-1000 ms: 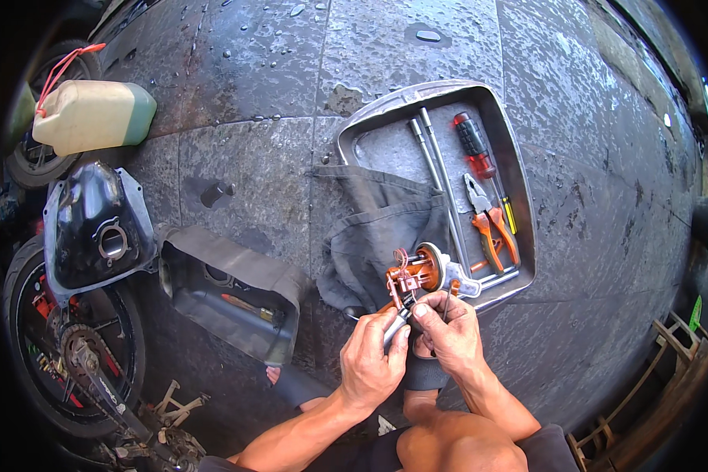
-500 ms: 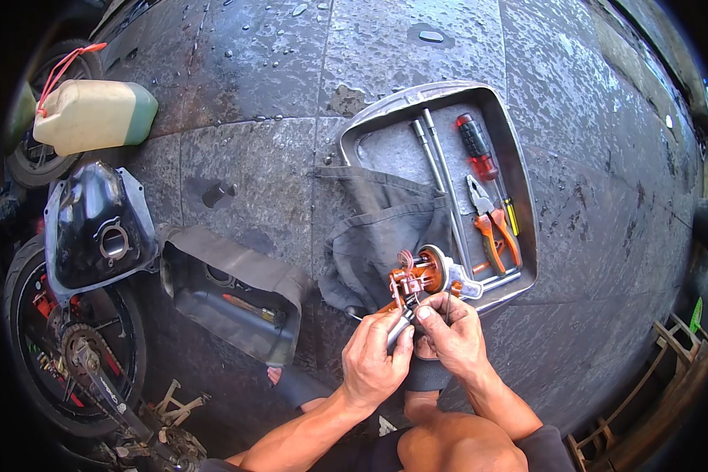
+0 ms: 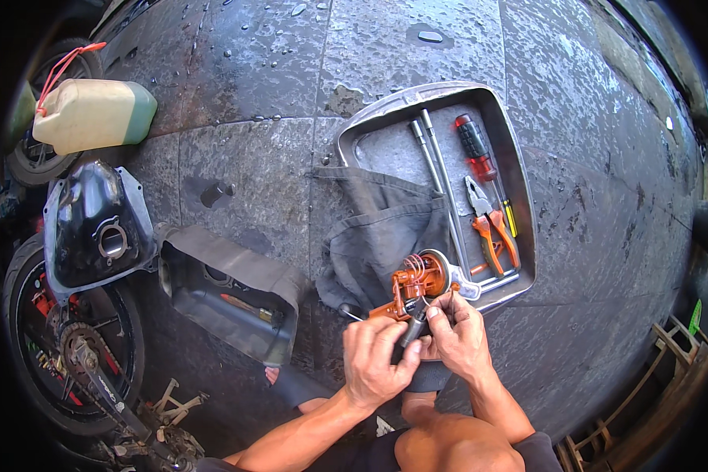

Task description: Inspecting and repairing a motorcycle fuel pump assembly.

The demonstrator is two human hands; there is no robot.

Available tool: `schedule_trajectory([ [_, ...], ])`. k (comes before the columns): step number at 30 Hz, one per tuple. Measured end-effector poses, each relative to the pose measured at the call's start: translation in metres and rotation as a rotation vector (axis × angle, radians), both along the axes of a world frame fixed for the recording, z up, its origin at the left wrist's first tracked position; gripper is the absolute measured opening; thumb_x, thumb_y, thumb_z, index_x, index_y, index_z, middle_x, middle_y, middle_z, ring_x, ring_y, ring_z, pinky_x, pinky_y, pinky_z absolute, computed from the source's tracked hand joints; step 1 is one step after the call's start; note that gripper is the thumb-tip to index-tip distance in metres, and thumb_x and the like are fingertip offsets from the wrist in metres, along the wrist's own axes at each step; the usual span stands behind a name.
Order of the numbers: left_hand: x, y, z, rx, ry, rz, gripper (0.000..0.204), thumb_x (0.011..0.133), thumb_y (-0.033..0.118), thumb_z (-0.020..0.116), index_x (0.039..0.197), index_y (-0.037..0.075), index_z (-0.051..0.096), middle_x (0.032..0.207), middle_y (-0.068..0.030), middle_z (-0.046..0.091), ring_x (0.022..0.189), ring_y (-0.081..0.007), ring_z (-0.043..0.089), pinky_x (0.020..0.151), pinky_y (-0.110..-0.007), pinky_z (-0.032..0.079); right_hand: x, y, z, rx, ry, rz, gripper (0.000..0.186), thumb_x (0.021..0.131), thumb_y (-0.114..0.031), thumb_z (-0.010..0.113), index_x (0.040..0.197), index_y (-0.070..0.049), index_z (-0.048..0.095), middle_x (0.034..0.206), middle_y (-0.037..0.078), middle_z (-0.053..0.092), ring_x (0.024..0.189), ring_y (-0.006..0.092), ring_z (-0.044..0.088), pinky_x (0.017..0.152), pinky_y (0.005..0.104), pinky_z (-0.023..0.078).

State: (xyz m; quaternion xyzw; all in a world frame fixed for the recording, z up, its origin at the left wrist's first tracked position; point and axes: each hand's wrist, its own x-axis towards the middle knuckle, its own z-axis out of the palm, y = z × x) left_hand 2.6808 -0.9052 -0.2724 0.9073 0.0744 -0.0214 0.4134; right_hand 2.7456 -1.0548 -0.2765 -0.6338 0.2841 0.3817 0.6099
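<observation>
Little has moved since the earlier frames: both hands remain over the lap at the near edge of the metal tray, the orange assembly tilted only slightly more toward the left hand.

Orange plastic pump assembly, with a round chrome-rimmed cap and thin wires, is held just above the grey rag draped over the tray's rim. Left fingers are closed around a dark cylindrical piece under the assembly; right hand is pinched shut on the assembly's lower end.

Judged light but awkward: rigid plastic frame, likely brittle at thin arms, wires easily snagged, possibly oily and slippery. Best gripped by the solid body, not wires or float arm.

Pliers, red screwdriver and long rods lie unchanged in the tray.
</observation>
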Motion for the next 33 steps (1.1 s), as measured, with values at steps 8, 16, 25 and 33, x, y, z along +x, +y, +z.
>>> schedule_trajectory([
  [8,0.019,0.018,-0.015,0.05,0.182,-0.067,0.048,0.081,0.012,0.076,0.123,-0.003,0.058,0.113,-0.0199,0.062,0.106,-0.0365,0.062,0.093,-0.046,0.048,0.004,-0.002,0.002,-0.308,-0.376,0.409,0.01,0.092,-0.007,0.066,0.091,0.001,0.061,0.076,0.015,0.065,0.064,0.03,0.069,0.06,0.0382,0.052],
  [16,0.021,0.021,-0.013,-0.165,0.49,-0.022,0.04,0.077,0.014,0.08,0.106,-0.002,0.057,0.098,-0.0171,0.059,0.087,-0.0339,0.065,0.077,-0.043,0.054,0.003,-0.009,0.01,-0.224,-0.464,0.389,0.019,0.096,-0.009,0.06,0.109,0.004,0.064,0.087,0.018,0.064,0.074,0.0334,0.068,0.068,0.0405,0.053],
  [25,0.018,0.018,-0.017,-0.213,0.429,-0.018,0.04,0.079,0.015,0.076,0.104,-0.001,0.05,0.093,-0.0178,0.059,0.086,-0.0372,0.062,0.076,-0.047,0.051,0.001,-0.009,0.042,-0.135,-0.141,0.428,0.04,0.096,-0.004,0.057,0.135,0.002,0.06,0.087,0.019,0.07,0.08,0.034,0.071,0.077,0.039,0.056],
  [33,0.021,0.021,-0.009,-0.254,0.562,-0.106,0.035,0.091,0.016,0.069,0.115,0.001,0.05,0.099,-0.0223,0.059,0.093,-0.0439,0.062,0.082,-0.052,0.05,-0.004,-0.011,0.035,-0.077,-0.224,0.575,0.042,0.094,-0.003,0.058,0.135,0.0,0.061,0.091,0.022,0.072,0.085,0.0379,0.073,0.079,0.0414,0.057],
])
